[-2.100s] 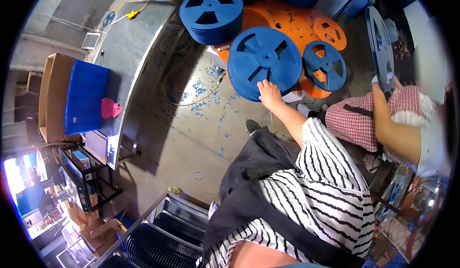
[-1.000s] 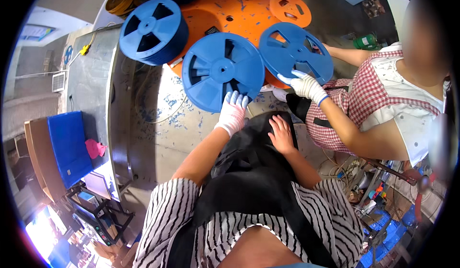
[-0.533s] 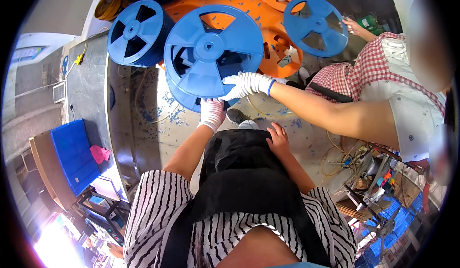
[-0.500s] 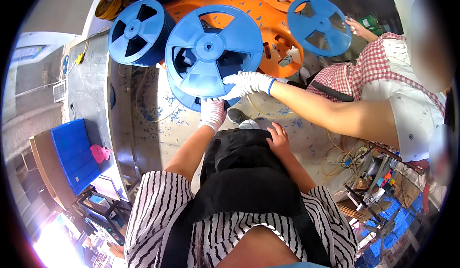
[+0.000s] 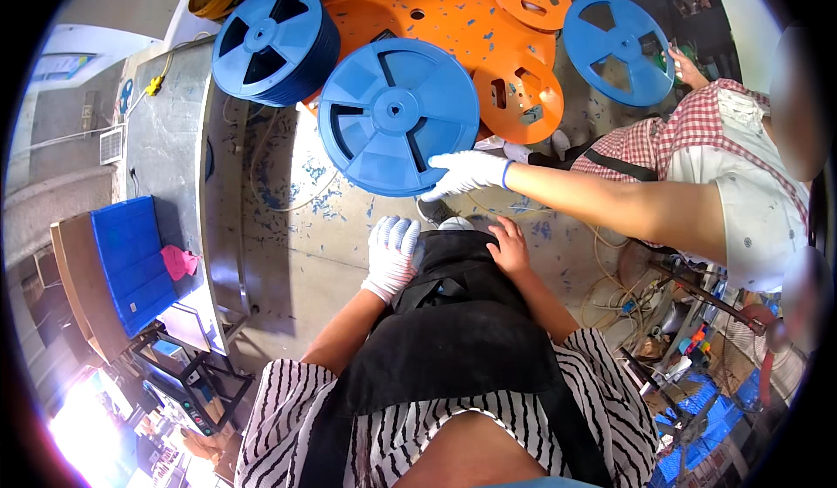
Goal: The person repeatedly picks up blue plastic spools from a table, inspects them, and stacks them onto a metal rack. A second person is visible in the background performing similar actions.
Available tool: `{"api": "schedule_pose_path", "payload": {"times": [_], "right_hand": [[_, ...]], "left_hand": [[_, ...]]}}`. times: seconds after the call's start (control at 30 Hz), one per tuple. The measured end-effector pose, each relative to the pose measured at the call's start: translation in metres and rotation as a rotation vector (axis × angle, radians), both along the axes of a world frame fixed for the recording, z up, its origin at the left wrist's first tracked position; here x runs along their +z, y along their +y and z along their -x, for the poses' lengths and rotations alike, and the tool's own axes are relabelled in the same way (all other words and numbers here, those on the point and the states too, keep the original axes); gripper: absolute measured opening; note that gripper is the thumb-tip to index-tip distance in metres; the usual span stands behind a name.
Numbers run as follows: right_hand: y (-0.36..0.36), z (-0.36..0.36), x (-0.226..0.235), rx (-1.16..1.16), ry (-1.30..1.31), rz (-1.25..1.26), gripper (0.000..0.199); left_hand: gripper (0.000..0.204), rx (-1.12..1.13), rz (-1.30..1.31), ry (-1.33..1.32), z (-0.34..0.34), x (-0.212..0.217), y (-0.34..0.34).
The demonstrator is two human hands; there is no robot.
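Observation:
My left hand (image 5: 392, 257), in a white knitted glove, rests at the side of my black apron (image 5: 436, 340). Its fingers are stretched forward and hold nothing. My right hand (image 5: 511, 245) is bare and lies on the apron with its fingers apart. Ahead of both hands, a blue spoked plastic reel disc (image 5: 397, 113) lies at the front edge of an orange surface, over at least one more blue disc. A co-worker's white-gloved hand (image 5: 471, 172) grips its near right rim. The co-worker's other hand (image 5: 687, 68) holds another blue disc (image 5: 623, 45) by its edge.
A stack of blue discs (image 5: 266, 43) stands at the back left. Orange discs (image 5: 523, 95) lie on the orange surface (image 5: 436, 0), among blue scraps. A grey metal bench (image 5: 166, 148) runs along the left. Cables (image 5: 615, 300) and clutter lie at the right.
My left hand has let go of the blue disc and drawn back to my apron. The disc now lies over the one beneath it. The co-worker's other disc has shifted right.

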State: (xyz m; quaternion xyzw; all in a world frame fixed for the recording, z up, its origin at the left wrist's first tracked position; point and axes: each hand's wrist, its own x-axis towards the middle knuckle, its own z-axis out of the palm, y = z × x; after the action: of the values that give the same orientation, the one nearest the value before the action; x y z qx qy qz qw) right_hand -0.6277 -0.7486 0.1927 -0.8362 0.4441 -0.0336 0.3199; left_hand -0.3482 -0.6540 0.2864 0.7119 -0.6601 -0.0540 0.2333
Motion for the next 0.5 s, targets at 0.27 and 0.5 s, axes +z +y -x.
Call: {"api": "schedule_pose_path", "payload": {"times": [0.27,0.5], "right_hand": [[-0.004,-0.013,-0.009,-0.001,0.039,-0.089,0.040],[-0.004,0.001,-0.027,-0.080,0.041,-0.065,0.040]], "left_hand": [[0.080,-0.110,-0.319,-0.183,-0.023,-0.032,-0.081],[0.074,-0.129,-0.543,-0.407,-0.062,-0.026,-0.085]]}}
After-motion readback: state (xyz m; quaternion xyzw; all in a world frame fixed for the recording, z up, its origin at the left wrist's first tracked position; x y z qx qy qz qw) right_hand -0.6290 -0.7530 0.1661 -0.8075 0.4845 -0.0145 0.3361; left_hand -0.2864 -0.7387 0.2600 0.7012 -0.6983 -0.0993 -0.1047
